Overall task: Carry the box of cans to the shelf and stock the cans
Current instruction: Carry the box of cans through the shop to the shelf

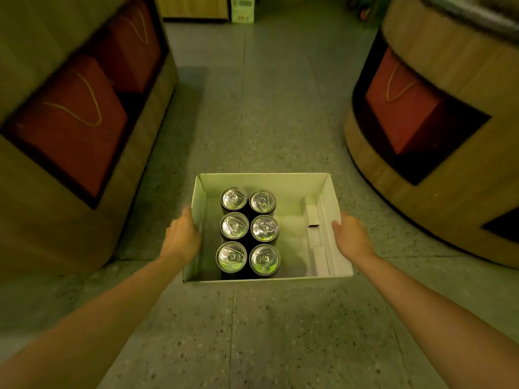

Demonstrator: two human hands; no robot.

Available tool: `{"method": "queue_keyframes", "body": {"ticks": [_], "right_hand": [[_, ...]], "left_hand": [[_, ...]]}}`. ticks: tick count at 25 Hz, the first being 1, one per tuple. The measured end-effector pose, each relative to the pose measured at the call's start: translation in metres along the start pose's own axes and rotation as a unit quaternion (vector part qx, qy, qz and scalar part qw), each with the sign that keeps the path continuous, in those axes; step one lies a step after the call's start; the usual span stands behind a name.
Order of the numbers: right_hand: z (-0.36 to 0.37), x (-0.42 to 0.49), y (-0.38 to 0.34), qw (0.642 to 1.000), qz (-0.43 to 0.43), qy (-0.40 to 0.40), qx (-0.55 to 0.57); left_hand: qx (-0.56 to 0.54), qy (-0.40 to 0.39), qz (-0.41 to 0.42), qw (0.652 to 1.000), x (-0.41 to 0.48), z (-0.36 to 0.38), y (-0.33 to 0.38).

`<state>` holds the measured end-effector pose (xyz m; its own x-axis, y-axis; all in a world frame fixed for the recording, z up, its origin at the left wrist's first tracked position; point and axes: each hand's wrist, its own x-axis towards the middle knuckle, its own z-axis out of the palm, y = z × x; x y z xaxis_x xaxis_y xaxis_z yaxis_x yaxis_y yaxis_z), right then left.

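An open white cardboard box [269,179] is in the middle of the view, above a speckled floor. Inside it stand several dark cans [248,230] with silver tops, in two rows toward the box's left side. A small white carton [311,213] lies along its right wall. My left hand [182,237] is pressed against the box's left wall, and my right hand [351,235] is against its right wall. Both hands grip the box from the outside, with the fingers partly hidden by the walls.
Two rounded wooden display stands flank the aisle, one at left [70,136] and one at right [449,136], each with red gift boxes in dark recesses. A white carton [243,9] stands on the floor far ahead beside a wooden unit.
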<state>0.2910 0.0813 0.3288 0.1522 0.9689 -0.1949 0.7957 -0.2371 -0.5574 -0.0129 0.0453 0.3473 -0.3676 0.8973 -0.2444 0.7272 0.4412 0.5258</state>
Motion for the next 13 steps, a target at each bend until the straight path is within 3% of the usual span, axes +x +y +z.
{"method": "queue_keyframes", "body": {"ticks": [8,13], "right_hand": [[-0.274,-0.052,-0.194,0.999,-0.046,0.002,-0.018],[-0.4,-0.078,-0.282,0.995,-0.087,0.008,-0.057]], "left_hand": [[0.011,0.017,0.044,0.999,-0.065,-0.275,0.176],[0.029,0.025,0.084,0.996,-0.088,-0.4,0.248]]}}
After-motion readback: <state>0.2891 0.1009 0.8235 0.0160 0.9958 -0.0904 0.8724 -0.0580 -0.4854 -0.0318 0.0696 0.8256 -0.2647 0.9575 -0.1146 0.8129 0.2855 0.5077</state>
